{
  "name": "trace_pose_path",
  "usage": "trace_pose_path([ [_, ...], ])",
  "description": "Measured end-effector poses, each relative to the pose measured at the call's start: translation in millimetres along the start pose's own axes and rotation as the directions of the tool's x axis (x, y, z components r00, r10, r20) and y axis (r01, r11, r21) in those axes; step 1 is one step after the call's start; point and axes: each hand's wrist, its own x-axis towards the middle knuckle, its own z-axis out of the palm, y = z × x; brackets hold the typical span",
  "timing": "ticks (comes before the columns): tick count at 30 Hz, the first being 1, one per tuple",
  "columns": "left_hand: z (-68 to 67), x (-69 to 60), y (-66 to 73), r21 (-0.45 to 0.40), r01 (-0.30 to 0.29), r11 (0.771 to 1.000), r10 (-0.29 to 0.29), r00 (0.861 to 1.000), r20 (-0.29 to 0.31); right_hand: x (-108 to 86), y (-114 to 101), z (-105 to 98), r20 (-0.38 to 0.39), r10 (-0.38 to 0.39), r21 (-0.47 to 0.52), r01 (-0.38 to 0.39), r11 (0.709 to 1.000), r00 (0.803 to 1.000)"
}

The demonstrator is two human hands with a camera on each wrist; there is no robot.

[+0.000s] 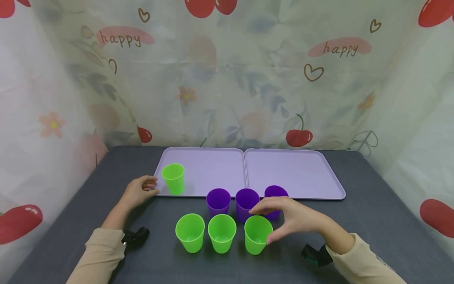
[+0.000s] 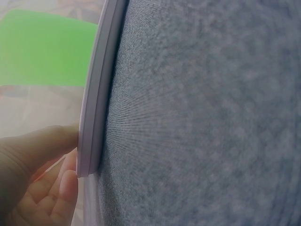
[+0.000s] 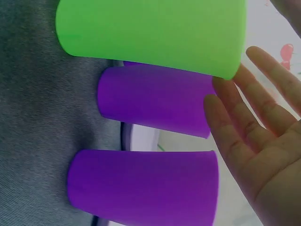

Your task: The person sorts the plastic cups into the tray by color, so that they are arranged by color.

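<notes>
My right hand [image 1: 296,215] is spread around the rim of the rightmost green cup [image 1: 256,238], thumb at its near right side and fingers over the far side. In the right wrist view the fingers [image 3: 230,127] look straight and not closed round the cup. Two more green cups, the left one [image 1: 190,234] and the middle one [image 1: 222,234], stand upright in the same row. My left hand [image 1: 140,191] rests at the near left corner of the left tray [image 1: 209,169], thumb against the rim and fingers loosely bent. Upright on that tray stands another green cup [image 1: 173,179].
Behind the green row stand three purple cups: left [image 1: 218,201], middle [image 1: 246,203] and right [image 1: 276,191], the last partly hidden by my right hand. The right tray [image 1: 291,173] adjoins the left one. A patterned curtain [image 1: 227,79] surrounds the dark table [image 1: 159,260].
</notes>
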Motion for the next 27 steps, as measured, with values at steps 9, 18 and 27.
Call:
trace_pose_path([
  [9, 0.3, 0.2, -1.1, -0.004, -0.005, 1.0, 0.005, 1.0, -0.003, -4.1, 2, 7, -0.037, -0.023, -0.015, 0.022, 1.0, 0.999],
  [18, 0.4, -0.4, -1.6, -0.006, -0.009, 1.0, 0.009, 1.0, -0.003, -4.6, 5, 12, -0.055, -0.023, -0.017, 0.022, 1.0, 0.998],
  [27, 0.5, 0.7, -3.1, 0.003, -0.009, 1.0, 0.009, 1.0, 0.002, -5.5, 6, 13, -0.068, 0.004, -0.036, -0.006, 0.999, 0.998],
])
